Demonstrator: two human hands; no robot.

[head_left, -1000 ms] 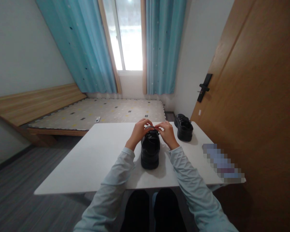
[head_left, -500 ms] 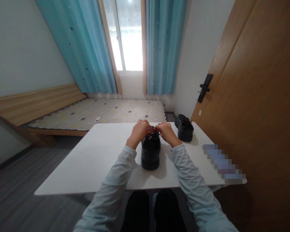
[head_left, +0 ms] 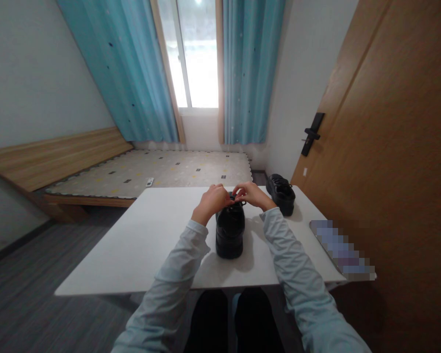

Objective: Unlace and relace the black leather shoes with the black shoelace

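Note:
A black lace-up shoe (head_left: 230,234) stands upright on the white table (head_left: 139,250), its heel toward me. Over its front, at the laces (head_left: 238,200), both my hands meet. My left hand (head_left: 215,198) is closed, thumb and fingers pinched together at the lace on the left side. From the right, my right hand (head_left: 250,194) pinches at the lace too, and a small black loop shows just below its fingers. The fingertips partly cover the shoe's tongue and lacing. The second black shoe (head_left: 281,195) stands at the table's far right, apart from my hands.
A flat, pixelated item (head_left: 340,250) lies along the table's right edge, beside the wooden door (head_left: 382,147). Beyond the table is a bed (head_left: 169,169) with a small white object (head_left: 149,182) on it. My legs (head_left: 209,318) are under the near edge.
My right hand has shifted slightly, its fingers coming nearer my left fingertips over the laces. Both shoes stay in place on the table.

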